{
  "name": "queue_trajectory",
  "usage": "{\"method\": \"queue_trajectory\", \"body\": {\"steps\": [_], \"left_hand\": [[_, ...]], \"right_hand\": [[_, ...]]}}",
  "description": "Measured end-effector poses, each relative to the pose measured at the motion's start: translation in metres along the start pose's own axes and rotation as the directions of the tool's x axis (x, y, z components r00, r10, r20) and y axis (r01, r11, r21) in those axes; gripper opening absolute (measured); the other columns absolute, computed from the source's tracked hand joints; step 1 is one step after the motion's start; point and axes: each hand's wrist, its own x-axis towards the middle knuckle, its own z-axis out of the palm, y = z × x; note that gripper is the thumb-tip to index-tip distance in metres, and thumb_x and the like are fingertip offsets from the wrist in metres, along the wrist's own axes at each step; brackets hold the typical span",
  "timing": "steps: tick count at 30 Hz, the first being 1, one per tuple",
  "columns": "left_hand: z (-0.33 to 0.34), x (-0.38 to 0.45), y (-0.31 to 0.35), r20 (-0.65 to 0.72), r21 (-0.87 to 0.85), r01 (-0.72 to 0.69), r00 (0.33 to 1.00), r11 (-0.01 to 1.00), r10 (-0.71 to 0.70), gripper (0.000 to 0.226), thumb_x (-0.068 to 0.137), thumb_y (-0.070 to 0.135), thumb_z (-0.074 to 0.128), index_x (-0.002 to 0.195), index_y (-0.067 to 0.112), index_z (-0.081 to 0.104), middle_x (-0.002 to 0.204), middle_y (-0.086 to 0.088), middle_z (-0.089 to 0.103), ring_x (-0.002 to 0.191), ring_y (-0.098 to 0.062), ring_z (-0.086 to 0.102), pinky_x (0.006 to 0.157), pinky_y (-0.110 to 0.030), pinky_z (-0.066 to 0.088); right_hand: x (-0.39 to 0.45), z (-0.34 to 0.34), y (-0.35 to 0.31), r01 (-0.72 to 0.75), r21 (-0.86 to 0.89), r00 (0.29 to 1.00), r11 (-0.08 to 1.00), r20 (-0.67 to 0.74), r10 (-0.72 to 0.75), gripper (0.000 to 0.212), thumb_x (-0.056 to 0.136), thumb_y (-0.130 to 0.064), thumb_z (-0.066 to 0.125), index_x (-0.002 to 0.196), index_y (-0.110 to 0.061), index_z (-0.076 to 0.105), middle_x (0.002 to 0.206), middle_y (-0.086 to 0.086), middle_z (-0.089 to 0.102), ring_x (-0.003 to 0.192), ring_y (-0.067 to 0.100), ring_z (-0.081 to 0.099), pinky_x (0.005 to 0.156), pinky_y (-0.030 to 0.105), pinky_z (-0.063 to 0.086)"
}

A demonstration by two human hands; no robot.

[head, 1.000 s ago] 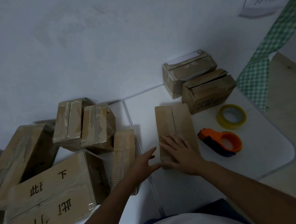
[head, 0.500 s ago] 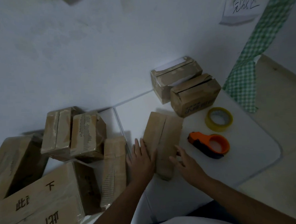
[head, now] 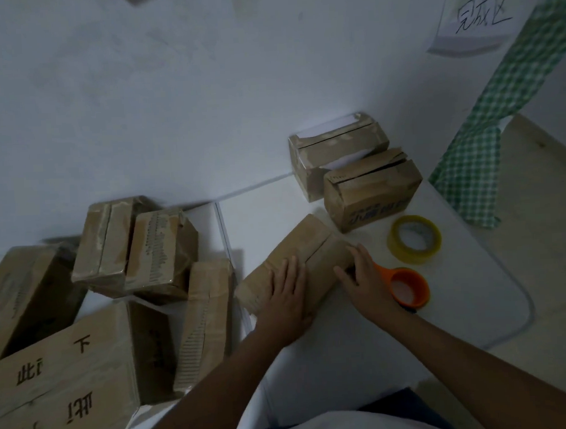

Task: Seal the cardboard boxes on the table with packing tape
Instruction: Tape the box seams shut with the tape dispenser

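A brown cardboard box [head: 297,262] lies slanted on the white bench [head: 364,351], flap seam up. Two more boxes [head: 369,190] stand behind; yellow tape roll [head: 414,239] and orange dispenser [head: 407,288] lie nearby.

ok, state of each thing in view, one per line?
box under the hands: lying flat on the table, flaps closed, centre seam showing
left hand: flat on the box top
right hand: fingers on the box's right edge
orange tape dispenser: on the table, partly behind the right hand
yellow tape roll: lying flat, untouched
two boxes by the wall: top flaps partly open
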Motion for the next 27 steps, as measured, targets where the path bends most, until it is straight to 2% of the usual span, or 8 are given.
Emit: {"method": "queue_trajectory", "body": {"steps": [4,6,10,13,15,19,23,27], "left_hand": [[-0.022,0.005,-0.043,-0.010,0.158,-0.057,0.998,0.986,0.059,0.097,0.093,0.028,0.057,0.155,0.017,-0.017,0.163,-0.006,-0.023,0.147,-0.034,-0.026,0.109,-0.044,-0.032],[-0.028,0.005,-0.059,-0.018,0.137,-0.021,1.000,0.990,0.023,0.096,0.092,0.022,0.057,0.156,0.025,-0.014,0.162,-0.002,-0.026,0.147,-0.034,-0.027,0.107,-0.044,-0.032],[-0.019,-0.005,-0.045,0.045,-0.015,0.024,0.999,1.000,-0.023,0.092,0.094,0.050,0.052,0.155,0.031,-0.015,0.160,0.002,-0.029,0.148,-0.031,-0.026,0.115,-0.051,-0.016],[-0.012,-0.010,-0.028,0.062,-0.062,0.056,0.997,0.997,-0.052,0.087,0.096,0.060,0.041,0.154,0.030,-0.017,0.161,0.005,-0.027,0.145,-0.030,-0.030,0.114,-0.053,-0.018],[-0.012,-0.010,-0.024,0.075,-0.084,0.070,0.995,0.994,-0.063,0.085,0.096,0.064,0.035,0.154,0.029,-0.017,0.161,0.005,-0.027,0.145,-0.031,-0.031,0.116,-0.055,-0.017],[-0.013,-0.005,-0.020,0.039,-0.130,0.019,0.999,0.991,-0.014,0.076,0.097,0.066,0.027,0.157,0.029,0.000,0.165,0.005,-0.013,0.147,-0.028,-0.027,0.117,-0.054,-0.018],[-0.012,-0.004,-0.015,-0.012,-0.172,-0.089,0.996,0.981,0.088,0.068,0.096,0.066,0.022,0.154,0.031,0.024,0.161,0.009,0.015,0.151,-0.022,-0.013,0.120,-0.054,-0.013],[-0.017,-0.005,-0.021,-0.087,-0.273,-0.083,0.994,0.959,0.061,0.056,0.101,0.054,0.030,0.150,0.028,0.034,0.160,0.010,0.023,0.152,-0.018,-0.002,0.122,-0.049,-0.010]], "right_hand": [[-0.008,0.001,0.004,0.017,-0.033,1.000,0.999,0.021,-0.016,0.051,0.098,-0.036,0.052,0.139,-0.009,0.041,0.139,0.006,0.044,0.127,0.017,0.041,0.104,0.025,0.033],[-0.016,0.005,0.007,0.032,0.005,0.999,0.999,0.030,-0.032,0.039,0.097,-0.036,0.053,0.129,-0.014,0.049,0.121,0.000,0.050,0.113,0.016,0.050,0.094,0.026,0.041],[-0.007,0.003,0.003,0.006,0.070,1.000,0.998,0.005,-0.007,0.041,0.098,-0.034,0.052,0.134,-0.014,0.047,0.124,0.002,0.051,0.109,0.014,0.052,0.089,0.025,0.043],[0.007,-0.001,-0.004,-0.093,0.122,0.993,0.988,0.090,0.082,0.054,0.099,-0.036,0.050,0.145,-0.011,0.037,0.139,0.007,0.049,0.123,0.019,0.050,0.098,0.031,0.042],[0.008,-0.001,-0.004,-0.148,0.159,0.984,0.976,0.120,0.129,0.053,0.099,-0.036,0.050,0.144,-0.012,0.036,0.136,0.008,0.053,0.116,0.018,0.053,0.090,0.026,0.043],[-0.014,0.001,0.006,-0.158,0.116,0.987,0.981,-0.018,0.161,0.045,0.097,-0.036,0.053,0.135,-0.014,0.045,0.113,0.008,0.064,0.099,0.017,0.062,0.079,0.029,0.048],[-0.040,0.001,0.016,-0.192,0.166,0.981,0.967,0.040,0.188,0.028,0.098,-0.035,0.051,0.123,-0.028,0.043,0.074,0.001,0.067,0.062,0.013,0.066,0.063,0.040,0.057],[-0.026,-0.004,0.014,-0.070,0.037,0.984,0.997,-0.159,0.075,0.023,0.097,-0.027,0.054,0.118,-0.019,0.047,0.097,0.000,0.056,0.086,0.019,0.057,0.070,0.033,0.045]]}}
